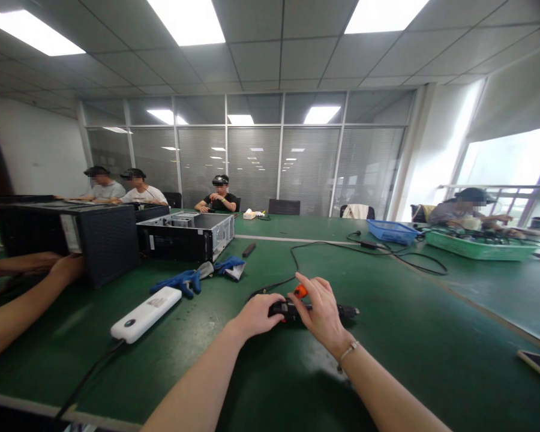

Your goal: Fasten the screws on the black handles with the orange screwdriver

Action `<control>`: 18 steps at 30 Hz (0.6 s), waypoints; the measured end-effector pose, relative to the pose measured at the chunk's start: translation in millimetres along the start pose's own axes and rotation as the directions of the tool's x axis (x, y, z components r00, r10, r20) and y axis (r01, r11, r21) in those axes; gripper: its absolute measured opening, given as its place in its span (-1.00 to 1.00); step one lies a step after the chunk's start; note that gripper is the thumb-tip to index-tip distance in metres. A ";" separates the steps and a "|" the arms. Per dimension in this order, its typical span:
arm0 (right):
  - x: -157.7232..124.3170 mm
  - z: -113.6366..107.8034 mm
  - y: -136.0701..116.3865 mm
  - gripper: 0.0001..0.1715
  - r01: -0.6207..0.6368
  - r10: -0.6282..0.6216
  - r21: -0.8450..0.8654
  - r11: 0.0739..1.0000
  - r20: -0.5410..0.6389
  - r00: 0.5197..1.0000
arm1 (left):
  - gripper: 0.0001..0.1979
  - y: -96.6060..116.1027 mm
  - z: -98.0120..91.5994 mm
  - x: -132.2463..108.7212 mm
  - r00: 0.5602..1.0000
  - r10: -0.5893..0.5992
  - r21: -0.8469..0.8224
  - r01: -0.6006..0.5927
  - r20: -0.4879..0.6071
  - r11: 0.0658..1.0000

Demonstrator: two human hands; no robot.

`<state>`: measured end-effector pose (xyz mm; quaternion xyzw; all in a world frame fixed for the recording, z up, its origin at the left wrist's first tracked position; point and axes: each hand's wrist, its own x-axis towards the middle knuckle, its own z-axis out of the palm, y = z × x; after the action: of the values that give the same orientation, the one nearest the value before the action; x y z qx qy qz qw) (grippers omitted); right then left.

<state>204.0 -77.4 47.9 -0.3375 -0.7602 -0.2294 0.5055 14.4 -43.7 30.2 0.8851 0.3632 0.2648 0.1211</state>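
Observation:
In the middle of the green table [400,336], a long black tool [346,311] lies crosswise in front of me, with a metal tip at its right end and a cable at its left. My left hand [261,313] is closed around its left end, thumb on top. My right hand [320,309] is over its middle, thumb and fingers closed on a small orange piece [300,291]. The rest of that piece is hidden by my fingers. A bit of red shows below the tool by my left fingertips.
A white power strip [146,314] and blue gloves [180,282] lie left. Beyond them stand an opened computer case [175,239] and a black case [112,243], with another person's arms [22,324] at it. A black cable [333,243], blue basket [392,233] and green basket [481,247] are farther right.

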 end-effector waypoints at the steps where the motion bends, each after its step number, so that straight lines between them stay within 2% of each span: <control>1: 0.1 -0.1 -1.0 -0.45 0.009 -0.009 0.006 1.000 -0.024 1.000 | -0.63 -0.2 -0.2 0.0 1.000 -0.005 0.004 0.005 -0.002 1.000; 3: 0.7 -0.7 -3.2 -0.43 0.032 -0.031 0.023 0.999 -0.055 0.998 | -0.65 -1.4 -0.5 0.4 1.000 -0.002 0.001 0.002 -0.001 1.000; 9: 0.7 -0.8 -5.1 -0.42 0.051 -0.048 0.079 0.996 -0.040 0.998 | -0.69 -8.9 -0.6 3.0 0.999 0.045 -0.019 -0.045 -0.016 0.999; 18: -2.7 2.1 -2.2 -0.45 -0.087 0.096 0.088 0.992 -0.108 0.990 | -0.69 -14.1 -1.0 3.7 0.995 0.098 0.026 -0.097 -0.008 0.995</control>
<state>201.8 -78.2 44.7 -0.3372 -0.7234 -0.1926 0.5709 7.8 -31.1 26.8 0.9020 0.3234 0.2697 0.0950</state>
